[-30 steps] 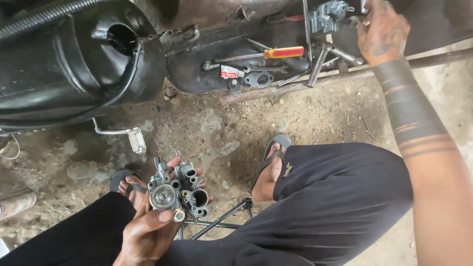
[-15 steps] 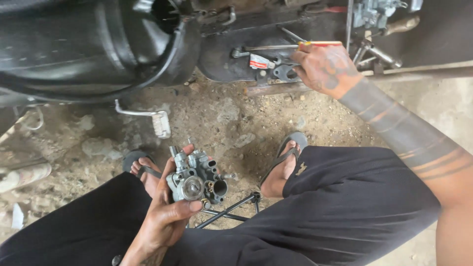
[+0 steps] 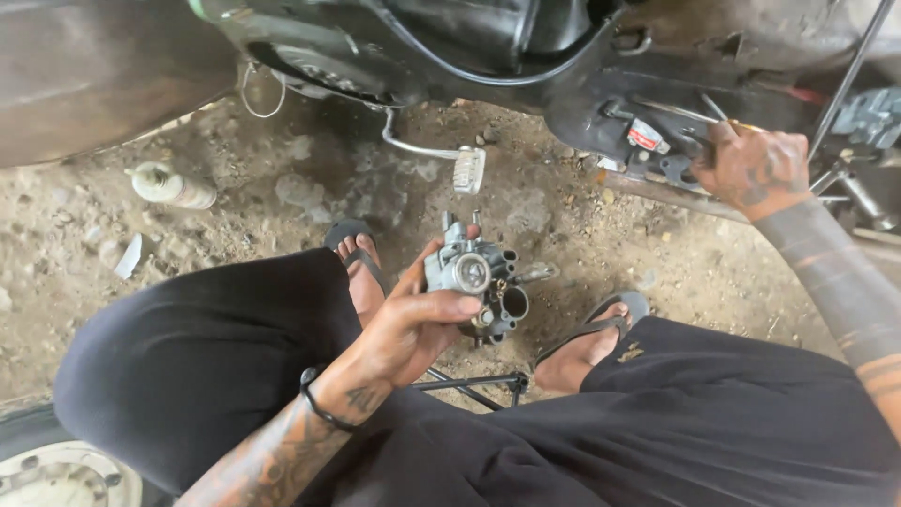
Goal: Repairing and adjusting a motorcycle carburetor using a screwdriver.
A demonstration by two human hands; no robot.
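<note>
1. A grimy metal carburetor [image 3: 474, 280] is gripped in the left hand [image 3: 413, 324], fingers wrapped round its body, held up between the knees over the dirt floor [image 3: 282, 188]
2. The right hand [image 3: 755, 169] is stretched out to the scooter floorboard [image 3: 601, 113], closed loosely over small tools lying there; what exactly is pinched can't be made out
3. A kick pedal [image 3: 466, 169] is seen just beyond the left hand
4. A small bottle [image 3: 171, 185] is lying well off to the left hand's outer side
5. A black metal rod tool [image 3: 474, 383] is lying just under the left hand, between the sandalled feet
</note>
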